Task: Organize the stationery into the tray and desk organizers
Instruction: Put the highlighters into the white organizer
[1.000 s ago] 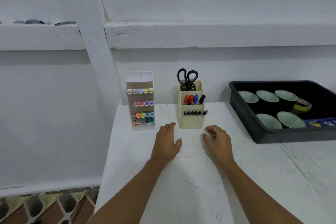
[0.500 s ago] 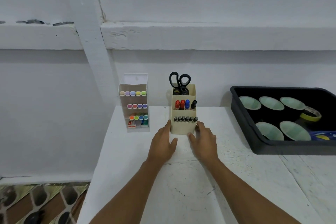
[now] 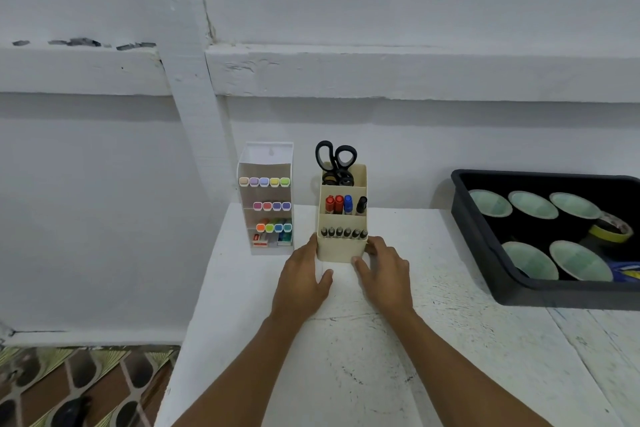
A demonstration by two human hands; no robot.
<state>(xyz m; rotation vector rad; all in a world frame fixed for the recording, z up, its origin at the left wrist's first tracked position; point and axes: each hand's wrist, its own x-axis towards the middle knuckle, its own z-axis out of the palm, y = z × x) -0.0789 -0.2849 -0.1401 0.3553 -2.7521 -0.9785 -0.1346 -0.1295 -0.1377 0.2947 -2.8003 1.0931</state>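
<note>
A beige desk organizer (image 3: 341, 248) stands on the white table (image 3: 346, 357), holding black scissors (image 3: 335, 158), red, blue and black markers (image 3: 344, 204) and a front row of dark pens (image 3: 343, 232). My left hand (image 3: 301, 282) lies on the table with straight fingers against the organizer's left side. My right hand (image 3: 384, 272) holds its right lower corner, thumb at the front and fingers curled round the side. A clear tiered organizer (image 3: 268, 204) with coloured highlighters stands just to the left. A black tray (image 3: 491, 274) sits at the right.
The tray holds several pale green cups (image 3: 531, 204), a yellow tape roll (image 3: 611, 229) and a blue item at its front right. The white wall runs right behind the organizers. The table's left edge drops to a patterned floor (image 3: 79, 388).
Both hands slid forward from the tabletop to the beige organizer and now touch its two sides. The camera view shifted slightly; the organizers and the tray stayed put.
</note>
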